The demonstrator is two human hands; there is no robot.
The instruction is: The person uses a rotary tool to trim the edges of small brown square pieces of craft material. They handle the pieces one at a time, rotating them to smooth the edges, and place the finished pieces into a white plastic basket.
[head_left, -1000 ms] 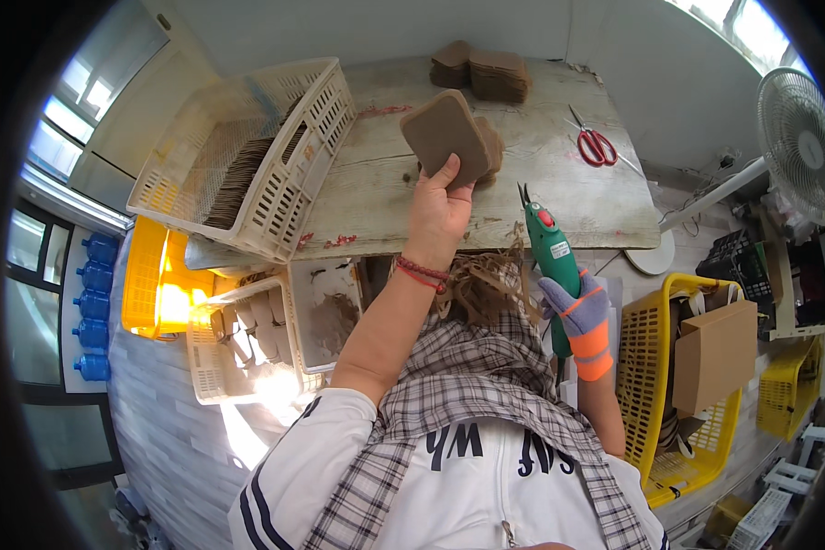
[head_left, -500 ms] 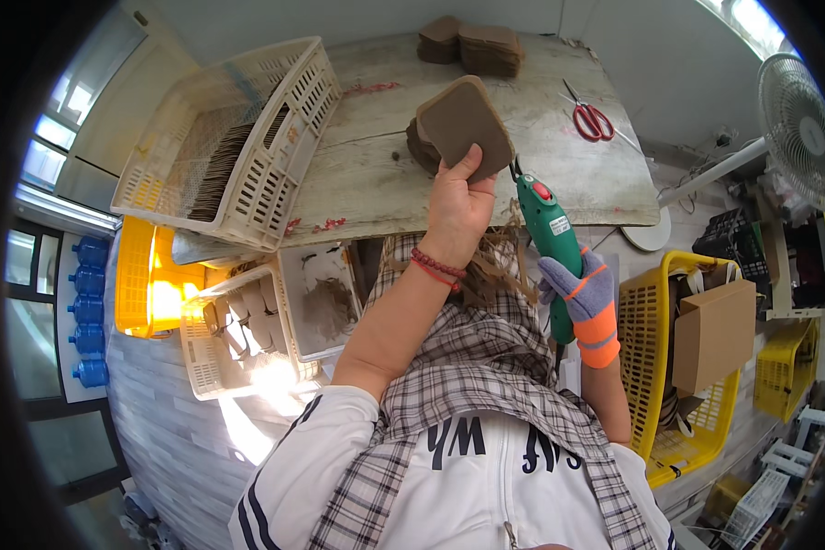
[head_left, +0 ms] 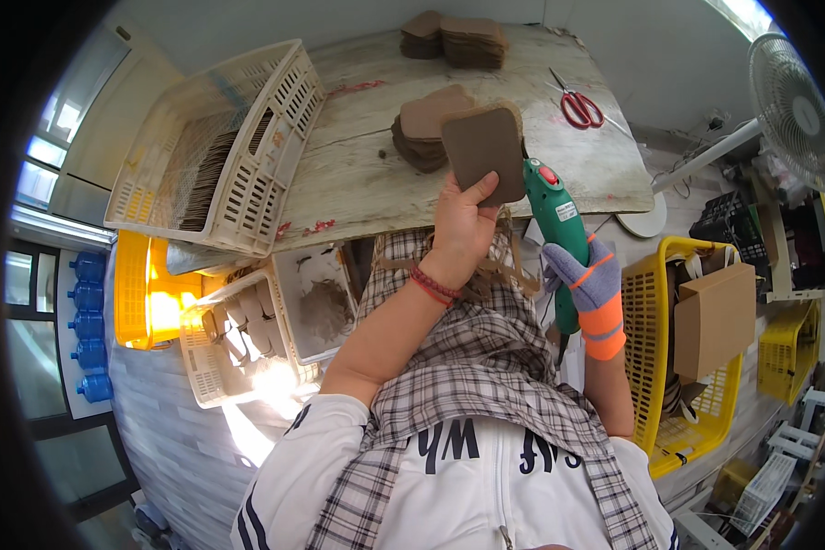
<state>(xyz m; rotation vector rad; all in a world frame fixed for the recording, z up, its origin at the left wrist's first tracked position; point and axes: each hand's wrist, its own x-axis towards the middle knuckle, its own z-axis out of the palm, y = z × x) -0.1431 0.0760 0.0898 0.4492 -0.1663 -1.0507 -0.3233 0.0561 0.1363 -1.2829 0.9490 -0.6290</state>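
Observation:
My left hand [head_left: 463, 227], bare with a red bead bracelet at the wrist, pinches a brown flat pad [head_left: 482, 147] with rounded corners, thumb on its face. My right hand [head_left: 587, 282], in a grey and orange glove, is wrapped round a green electric hand tool [head_left: 557, 218] with a red button. The tool's dark narrow tip is at the pad's right edge; whether it touches I cannot tell. Behind the held pad, a stack of similar pads [head_left: 423, 137] lies on the worn wooden table [head_left: 339, 197]. Brown offcut strips [head_left: 509, 266] hang near my lap.
More stacked pads [head_left: 472, 44] lie at the table's back, with red-handled scissors [head_left: 581, 110] to the right. A white crate [head_left: 247, 188] holding pads stands at left. A yellow basket [head_left: 646, 353] with a cardboard box [head_left: 713, 321] is at right, below a fan [head_left: 797, 119].
My left hand has drawn the pad off to the right of the stack, uncovering the stack's top. The tool has stayed at the pad's right edge. The view has shifted slightly.

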